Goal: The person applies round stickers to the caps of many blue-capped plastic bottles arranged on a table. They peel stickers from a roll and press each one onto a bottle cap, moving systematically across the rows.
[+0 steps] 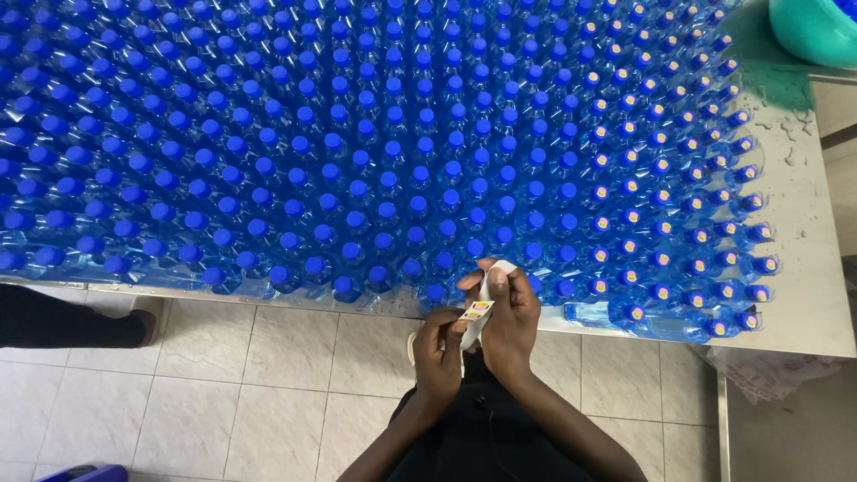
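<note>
A small sticker (476, 310), printed in yellow and red, is held between the two hands just off the near edge of the surface (803, 303). It is pinched at its lower corner by the fingers of the left hand (439, 344), which are closed together on it. A white backing strip (486, 284) is gripped in the right hand (507, 317), whose fingers are curled shut around it, with the thumb pressed near the top of the strip. The sticker appears to be partly lifted off the strip, though whether it is fully free cannot be told.

The surface is covered by a dense field of clear bottles with blue caps (357, 161), set upright in close rows. On the right-hand rows, caps already stickered (629, 214) with a yellow dot can be seen; the caps to the left are bare. The step in hand is judged to be the peeling of one sticker. For the next move, a clean release from the strip is called for, then a centred press onto a bare cap nearest the stickered rows, close to the hands.

A teal basin (817, 31) is seen at the far right corner, and another person's dark sleeve (62, 319) lies below the surface's edge over the tiled floor (268, 393).
</note>
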